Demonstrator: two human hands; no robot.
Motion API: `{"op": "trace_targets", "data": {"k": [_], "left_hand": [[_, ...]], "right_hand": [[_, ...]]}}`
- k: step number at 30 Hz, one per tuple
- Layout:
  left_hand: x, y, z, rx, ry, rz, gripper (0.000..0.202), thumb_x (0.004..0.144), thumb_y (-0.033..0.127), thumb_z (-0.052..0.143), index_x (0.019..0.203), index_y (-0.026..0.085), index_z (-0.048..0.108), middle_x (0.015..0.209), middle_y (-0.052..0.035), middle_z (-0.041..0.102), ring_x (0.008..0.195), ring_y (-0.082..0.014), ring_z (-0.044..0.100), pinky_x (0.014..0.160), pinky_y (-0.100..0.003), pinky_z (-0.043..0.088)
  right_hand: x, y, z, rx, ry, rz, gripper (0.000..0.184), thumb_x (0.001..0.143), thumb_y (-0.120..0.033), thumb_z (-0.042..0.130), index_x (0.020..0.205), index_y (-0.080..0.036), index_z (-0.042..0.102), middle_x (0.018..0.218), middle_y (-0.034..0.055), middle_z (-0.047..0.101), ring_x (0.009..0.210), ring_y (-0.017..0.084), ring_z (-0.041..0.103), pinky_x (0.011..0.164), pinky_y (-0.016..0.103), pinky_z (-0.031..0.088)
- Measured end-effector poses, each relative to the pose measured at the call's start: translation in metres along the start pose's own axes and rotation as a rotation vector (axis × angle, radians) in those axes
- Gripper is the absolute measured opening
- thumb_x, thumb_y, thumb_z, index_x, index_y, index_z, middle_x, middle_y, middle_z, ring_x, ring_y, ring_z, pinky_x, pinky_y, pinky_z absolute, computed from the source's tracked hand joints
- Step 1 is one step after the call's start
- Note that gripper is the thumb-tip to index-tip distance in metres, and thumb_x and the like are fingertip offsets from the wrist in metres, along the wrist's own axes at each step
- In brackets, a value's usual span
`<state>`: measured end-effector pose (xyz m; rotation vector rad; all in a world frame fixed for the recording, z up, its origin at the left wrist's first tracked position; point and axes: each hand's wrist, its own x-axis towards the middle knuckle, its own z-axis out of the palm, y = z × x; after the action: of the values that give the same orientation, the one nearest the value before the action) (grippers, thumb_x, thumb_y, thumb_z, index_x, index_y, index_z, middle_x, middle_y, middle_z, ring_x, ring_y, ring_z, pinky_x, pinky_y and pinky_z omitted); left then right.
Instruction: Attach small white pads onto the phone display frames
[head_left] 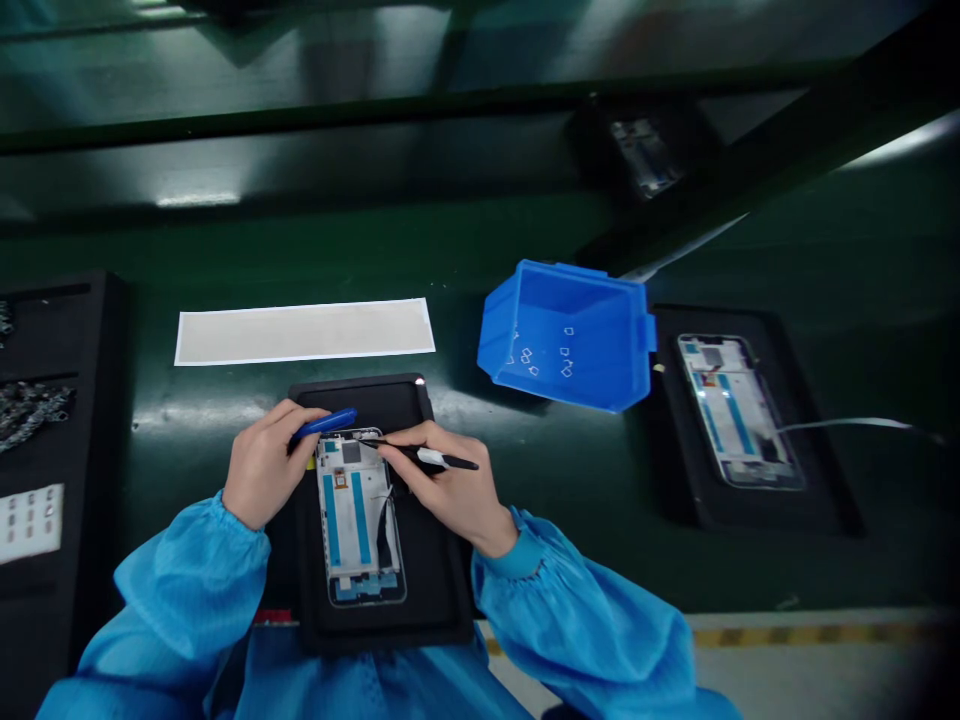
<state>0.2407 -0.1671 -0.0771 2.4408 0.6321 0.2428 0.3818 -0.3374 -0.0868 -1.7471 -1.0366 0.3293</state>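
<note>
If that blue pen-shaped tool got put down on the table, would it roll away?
Probably: the blue pen-shaped plastic tool looks round and smooth, and the dark green table looks flat and glossy. It seems stiff and light, since the left hand holds it by one end and it sticks out straight without drooping.

The worktop (570,480) is glossy, mirroring the lamps. The blue bin (592,300) is smooth, slightly shiny plastic. The black tray (427,590) is matt; the phone frame (360,520) on it shows pale metal and glossy blue strips. The sleeves (592,620) are thin, smooth cloth. The blue tool (326,422) in the left hand (262,475) is glossy plastic; the black tool (457,462) in the right hand (450,495) looks dull. The white strip (304,331) looks like matt paper.
</note>
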Motion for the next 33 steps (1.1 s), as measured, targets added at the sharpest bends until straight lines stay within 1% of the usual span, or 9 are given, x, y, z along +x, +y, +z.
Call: {"op": "trace_targets", "data": {"k": [14,16,19,21,22,24,27,29,33], "left_hand": [[0.001,-0.002,0.001,0.002,-0.007,0.01,0.025,0.092,0.021,0.049,0.108,0.021,0.069,0.092,-0.0036,0.068,0.08,-0.0182,0.067,0.066,-0.028,0.052],[0.001,0.0,-0.001,0.0,0.028,0.02,0.026,0.092,0.021,0.049,0.11,0.022,0.068,0.092,-0.003,0.068,0.079,-0.0172,0.067,0.065,-0.027,0.051],[-0.004,0.004,-0.012,-0.022,0.188,0.002,0.031,0.092,0.022,0.051,0.12,0.023,0.063,0.091,-0.002,0.069,0.077,-0.0151,0.066,0.065,-0.024,0.051],[-0.015,0.005,-0.02,0.001,0.277,-0.026,0.033,0.092,0.024,0.052,0.123,0.023,0.062,0.093,-0.0022,0.07,0.078,-0.0154,0.067,0.068,-0.024,0.052],[-0.024,0.005,-0.024,0.025,0.287,-0.041,0.032,0.092,0.026,0.052,0.121,0.023,0.063,0.095,-0.0027,0.07,0.081,-0.0162,0.068,0.069,-0.025,0.053],[-0.047,0.004,-0.025,0.079,0.224,-0.088,0.031,0.092,0.029,0.05,0.118,0.023,0.066,0.098,-0.0037,0.071,0.084,-0.0184,0.069,0.071,-0.027,0.054],[-0.089,0.005,-0.011,0.095,0.029,-0.209,0.036,0.093,0.034,0.046,0.12,0.022,0.066,0.099,-0.005,0.07,0.08,-0.0199,0.071,0.066,-0.029,0.055],[-0.113,0.01,0.002,0.056,-0.054,-0.293,0.045,0.093,0.039,0.047,0.133,0.023,0.058,0.103,-0.0063,0.068,0.08,-0.0207,0.071,0.066,-0.03,0.056],[-0.138,0.03,0.018,-0.158,-0.057,-0.368,0.063,0.088,0.036,0.053,0.149,0.026,0.039,0.129,-0.0081,0.062,0.112,-0.0244,0.065,0.093,-0.033,0.054]], "right_hand": [[0.0,0.0,0.001,0.044,0.021,-0.005,0.007,0.089,-0.022,0.066,0.082,-0.024,0.066,0.073,-0.0001,0.071,0.065,0.018,0.069,0.058,0.028,0.056],[-0.002,0.003,0.002,0.086,0.068,0.021,0.006,0.088,-0.022,0.067,0.082,-0.023,0.066,0.074,0.0004,0.071,0.065,0.018,0.069,0.058,0.029,0.055],[-0.004,0.011,0.003,0.184,0.261,0.091,0.006,0.089,-0.027,0.066,0.085,-0.023,0.065,0.078,0.0014,0.07,0.069,0.018,0.069,0.064,0.031,0.056],[-0.003,0.015,0.004,0.241,0.402,0.131,0.011,0.09,-0.032,0.065,0.086,-0.022,0.064,0.08,0.0016,0.068,0.072,0.019,0.07,0.068,0.032,0.056],[-0.001,0.016,0.005,0.262,0.452,0.147,0.013,0.09,-0.035,0.064,0.086,-0.022,0.063,0.08,0.0014,0.067,0.073,0.019,0.07,0.069,0.032,0.056],[0.001,0.017,0.007,0.297,0.51,0.187,0.019,0.089,-0.041,0.063,0.087,-0.022,0.062,0.081,0.0013,0.066,0.075,0.019,0.069,0.071,0.033,0.056],[0.004,0.016,0.012,0.337,0.515,0.269,0.028,0.088,-0.049,0.06,0.091,-0.021,0.062,0.087,0.0028,0.067,0.077,0.019,0.067,0.073,0.035,0.055],[0.004,0.015,0.015,0.351,0.48,0.313,0.034,0.087,-0.054,0.057,0.092,-0.021,0.064,0.091,0.0047,0.069,0.077,0.02,0.066,0.074,0.037,0.054],[-0.004,0.017,0.017,0.339,0.443,0.377,0.044,0.085,-0.061,0.055,0.093,-0.019,0.067,0.091,0.0062,0.07,0.076,0.02,0.064,0.077,0.038,0.05]]}}
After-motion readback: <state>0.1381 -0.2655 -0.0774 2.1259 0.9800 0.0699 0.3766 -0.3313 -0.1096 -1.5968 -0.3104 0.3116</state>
